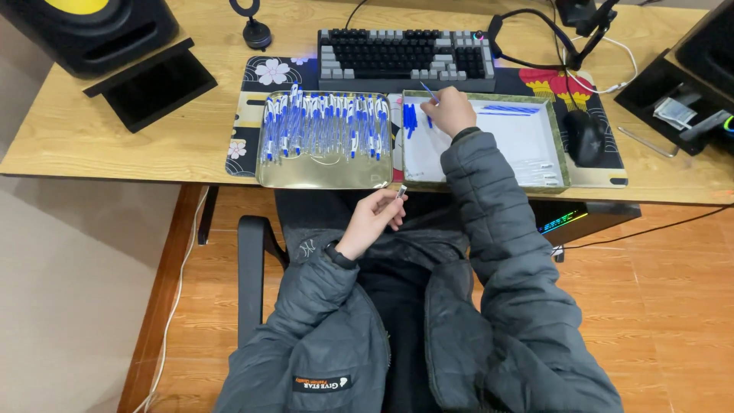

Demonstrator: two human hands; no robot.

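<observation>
1. Two trays sit side by side on the counter (115,130), just near the keyboard (405,57): a gold metal tray (321,180) on the left and a green-rimmed white tray (562,164) on the right.
2. The gold tray holds dozens of finished blue-and-clear pens (321,122), laid in a packed row across its far half; they overlap too much to count exactly. Its near half is bare.
3. The white tray holds loose parts: a small bunch of blue pieces (410,118) at its far left, a few blue refills (508,109) along the far edge, and some clear pieces (544,174) at the near right corner. It looks nearly emptied, so most of the assembly seems done and only a few pens are left to make.
4. The right hand (451,111) reaches over the white tray's far left corner and pinches one thin blue refill (430,93) between its fingertips.
5. The left hand (372,218) is held below the counter edge, over the lap, fingers closed on one small clear pen part (401,191).
6. One mouse (582,136) lies right of the white tray and one headset (527,38) far right; one dark speaker (92,30) stands far left.
</observation>
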